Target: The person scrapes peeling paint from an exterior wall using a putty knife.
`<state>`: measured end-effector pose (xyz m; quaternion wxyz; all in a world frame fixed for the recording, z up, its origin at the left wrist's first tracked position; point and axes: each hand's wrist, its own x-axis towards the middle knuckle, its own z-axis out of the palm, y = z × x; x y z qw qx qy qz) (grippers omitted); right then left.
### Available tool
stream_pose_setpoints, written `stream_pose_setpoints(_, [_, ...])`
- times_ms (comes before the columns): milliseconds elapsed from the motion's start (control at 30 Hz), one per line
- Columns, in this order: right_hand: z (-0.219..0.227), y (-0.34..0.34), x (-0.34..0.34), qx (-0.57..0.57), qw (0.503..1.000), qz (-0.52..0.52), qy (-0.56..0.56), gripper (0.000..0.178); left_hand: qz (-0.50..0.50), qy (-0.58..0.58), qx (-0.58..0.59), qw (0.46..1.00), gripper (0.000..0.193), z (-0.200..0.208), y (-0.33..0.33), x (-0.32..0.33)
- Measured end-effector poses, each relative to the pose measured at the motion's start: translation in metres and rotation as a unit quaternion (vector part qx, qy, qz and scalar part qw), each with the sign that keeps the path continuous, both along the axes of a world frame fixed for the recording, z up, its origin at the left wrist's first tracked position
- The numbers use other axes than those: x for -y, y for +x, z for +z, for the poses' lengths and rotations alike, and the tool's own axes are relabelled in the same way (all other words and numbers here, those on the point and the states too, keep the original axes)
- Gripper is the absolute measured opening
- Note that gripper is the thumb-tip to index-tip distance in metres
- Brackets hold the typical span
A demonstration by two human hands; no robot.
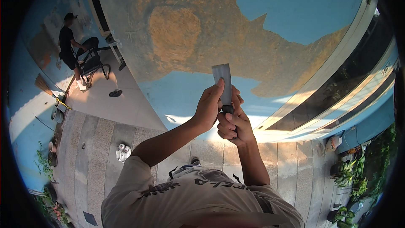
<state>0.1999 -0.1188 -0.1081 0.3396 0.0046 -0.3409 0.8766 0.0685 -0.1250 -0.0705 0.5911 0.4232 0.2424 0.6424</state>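
Upright before my chest is a putty knife [225, 86] with a flat grey metal blade and a dark handle. My right hand [235, 126] is closed round the handle, its thumb lying across it. My left hand [209, 104] pinches the blade, thumb on the near face and the other fingers partly hidden behind. Beyond the knife stands a blue wall [185, 90] with a large bare patch [236, 33] where the paint is gone, showing brown and grey plaster. The blade appears apart from the wall, though depth is hard to judge.
At the far left a person in dark clothes [67, 42] stands by a black chair [92, 61]. A broom [45, 85] leans on the left wall. White shoes [122, 153] lie on the paved floor [101, 139]. A long window [333, 88] and potted plants [348, 173] are at right.
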Motion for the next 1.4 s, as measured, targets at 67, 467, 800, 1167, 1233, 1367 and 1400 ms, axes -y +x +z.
stream_pose_setpoints(67, [0.017,0.0,-0.01,0.011,0.999,-0.035,0.012,0.051,-0.014,0.057,-0.045,0.997,0.061,0.011,-0.002,-0.025])
stream_pose_setpoints(467, [0.107,-0.029,-0.102,0.027,0.992,-0.111,0.063,0.014,0.022,0.116,-0.076,0.99,0.049,0.105,-0.016,-0.123])
stream_pose_setpoints(800, [0.101,-0.04,-0.13,-0.029,0.997,-0.057,0.037,0.018,0.076,0.072,-0.086,0.991,0.047,0.108,-0.022,-0.142])
stream_pose_setpoints(1167, [0.097,-0.044,-0.125,-0.051,0.998,-0.018,-0.028,0.019,0.094,0.043,-0.107,0.989,0.046,0.105,-0.024,-0.136])
stream_pose_setpoints(1233, [0.11,-0.05,-0.135,-0.05,0.999,-0.015,-0.015,0.019,0.102,0.056,-0.097,0.989,0.046,0.119,-0.028,-0.142])
stream_pose_setpoints(1367, [0.096,-0.047,-0.132,-0.067,0.996,0.005,-0.058,0.019,0.093,0.046,-0.126,0.987,0.048,0.112,-0.027,-0.138])
stream_pose_setpoints(1400, [0.096,-0.048,-0.134,-0.067,0.996,0.007,-0.057,0.019,0.095,0.046,-0.126,0.986,0.048,0.112,-0.028,-0.14])
